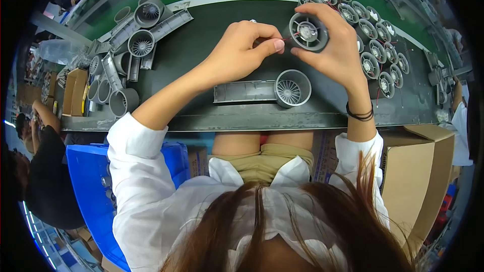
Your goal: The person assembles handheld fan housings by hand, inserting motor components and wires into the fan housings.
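Long brown hair (333,216), nearest the camera, hangs below both hands, well apart from the work. Farthest left, below and outward of the left hand, stands a blue bin (85,176); above it, to that hand's left, grey tubes and trough pieces (140,44) lie heaped on the dark bench (227,15). The left hand (244,45) has its thumb and forefinger pressed together on a thin red wire (287,39), its other fingers curled in. Just below and to the right of that hand, a grey finned cup with a trough (264,91) lies apart from the fingers. The right hand (338,45) is spread in a wide C around a grey round fan housing (306,32), raised with its hub showing, just right of the left fingertips. Too hard a pull by the left hand could tear the wire from its joint, and a loose right grip could let the smooth housing slip onto the cup below. Close to the right hand's right, similar fan units (377,51) crowd together, so an outward swing could knock them or snag their trailing wires. Below that hand sits a cardboard box (418,176).
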{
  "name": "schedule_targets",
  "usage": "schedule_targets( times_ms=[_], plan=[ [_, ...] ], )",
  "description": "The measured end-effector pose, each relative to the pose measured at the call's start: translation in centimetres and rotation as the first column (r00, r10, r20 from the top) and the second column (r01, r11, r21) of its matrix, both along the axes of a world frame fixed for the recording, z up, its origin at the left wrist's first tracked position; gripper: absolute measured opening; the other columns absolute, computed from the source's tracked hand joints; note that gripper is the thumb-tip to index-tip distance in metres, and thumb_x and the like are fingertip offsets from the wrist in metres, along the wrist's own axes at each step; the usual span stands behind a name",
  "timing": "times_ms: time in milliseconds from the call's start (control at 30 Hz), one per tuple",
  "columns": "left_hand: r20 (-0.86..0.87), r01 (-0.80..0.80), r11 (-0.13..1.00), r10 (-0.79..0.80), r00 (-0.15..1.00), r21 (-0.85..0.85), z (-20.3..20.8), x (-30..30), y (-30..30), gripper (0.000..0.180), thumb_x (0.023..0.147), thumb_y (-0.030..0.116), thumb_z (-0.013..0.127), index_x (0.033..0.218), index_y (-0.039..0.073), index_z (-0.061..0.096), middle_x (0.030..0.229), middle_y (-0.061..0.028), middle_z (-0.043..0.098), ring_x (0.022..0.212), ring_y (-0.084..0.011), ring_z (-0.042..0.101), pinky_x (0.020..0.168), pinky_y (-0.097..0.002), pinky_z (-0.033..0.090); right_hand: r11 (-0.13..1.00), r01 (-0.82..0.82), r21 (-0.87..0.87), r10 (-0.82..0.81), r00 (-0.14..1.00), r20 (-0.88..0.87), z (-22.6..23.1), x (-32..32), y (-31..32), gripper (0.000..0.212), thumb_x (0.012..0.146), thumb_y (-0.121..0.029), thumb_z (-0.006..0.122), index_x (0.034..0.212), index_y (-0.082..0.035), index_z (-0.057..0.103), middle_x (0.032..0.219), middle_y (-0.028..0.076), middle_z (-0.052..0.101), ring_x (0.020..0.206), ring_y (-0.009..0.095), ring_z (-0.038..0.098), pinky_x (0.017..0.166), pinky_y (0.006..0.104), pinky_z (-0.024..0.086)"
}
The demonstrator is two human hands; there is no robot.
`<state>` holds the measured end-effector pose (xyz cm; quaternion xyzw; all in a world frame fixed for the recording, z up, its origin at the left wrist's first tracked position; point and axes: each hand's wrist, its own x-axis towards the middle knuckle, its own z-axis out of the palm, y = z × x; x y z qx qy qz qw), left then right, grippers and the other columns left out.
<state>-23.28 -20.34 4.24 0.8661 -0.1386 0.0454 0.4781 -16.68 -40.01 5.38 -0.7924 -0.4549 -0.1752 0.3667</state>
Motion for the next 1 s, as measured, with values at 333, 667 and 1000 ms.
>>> schedule_targets(
  times_ms=[333, 667, 1000],
  plan=[
    [-0.191, -0.046, 0.769, -0.100, 0.976, -0.638, 3.3, -5.4, -2.7, 0.028, 0.081, 0.005, 0.050, 0.056, -0.006, 0.052, 0.102, -0.0228, 0.064, 0.090, -0.0218, 0.064, 0.083, -0.0321, 0.051, 0.960, -0.025, 0.277, 0.022, 1.000, 0.016, 1.1, -6.1, -1.8, 0.063, 0.057, -0.002, 0.082, 0.115, 0.001, 0.057, 0.106, 0.020, 0.063, 0.096, 0.027, 0.064, 0.084, 0.0320, 0.050],
    [-0.217, -0.095, 0.651, -0.110, 0.970, -0.753, 2.9, -8.0, -4.1, 0.019, 0.077, -0.006, 0.049, 0.061, -0.009, 0.057, 0.099, -0.0217, 0.063, 0.092, -0.0187, 0.061, 0.074, -0.0265, 0.049, 0.923, -0.094, 0.373, 0.060, 0.993, 0.100, 0.0, -8.9, -2.3, 0.055, 0.052, -0.004, 0.086, 0.103, -0.005, 0.066, 0.106, 0.035, 0.058, 0.094, 0.037, 0.064, 0.076, 0.0370, 0.053],
    [-0.251, -0.177, 0.734, 0.008, 0.968, -0.656, 1.5, -8.8, -4.4, 0.013, 0.079, -0.002, 0.056, 0.069, -0.007, 0.063, 0.090, -0.0100, 0.065, 0.071, -0.0059, 0.053, 0.057, -0.0203, 0.040, 0.913, -0.093, 0.397, 0.125, 0.991, -0.055, -1.5, -10.1, -2.9, 0.051, 0.054, -0.003, 0.086, 0.101, -0.006, 0.065, 0.112, 0.037, 0.055, 0.099, 0.041, 0.062, 0.079, 0.0422, 0.052]
  ],
)
